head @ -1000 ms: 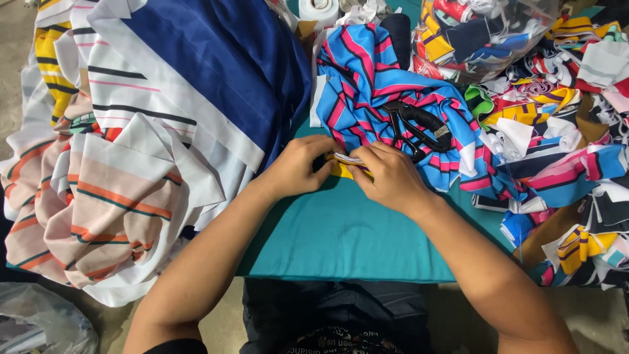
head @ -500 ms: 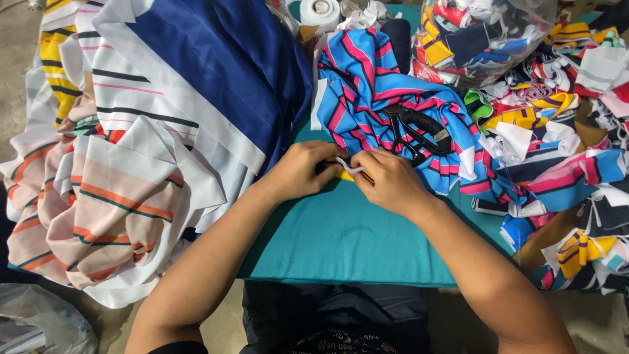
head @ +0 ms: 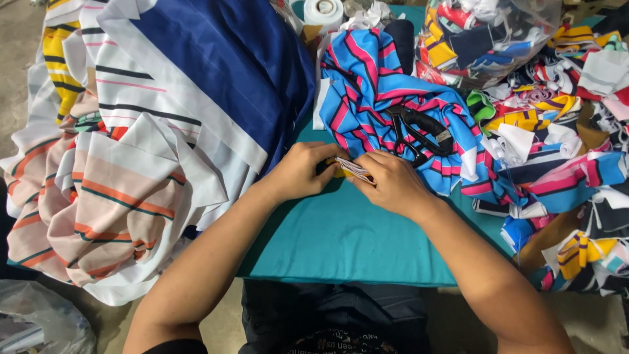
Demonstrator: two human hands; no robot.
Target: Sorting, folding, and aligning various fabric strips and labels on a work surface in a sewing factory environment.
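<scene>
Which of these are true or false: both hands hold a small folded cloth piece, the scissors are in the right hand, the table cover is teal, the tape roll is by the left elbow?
1. The left hand and right hand hold a small folded cloth piece. True.
2. The scissors are in the right hand. False: they lie on the blue and pink striped fabric.
3. The table cover is teal. True.
4. The tape roll is by the left elbow. False: it sits at the table's far edge.

Garment workshop, cutting/sewing bench covered in teal cloth. Heaps of striped knit fabric panels left of the grip, black-handled shears just beyond it. Clear plastic bag of multicoloured offcuts and loose striped scraps to the right.
</scene>
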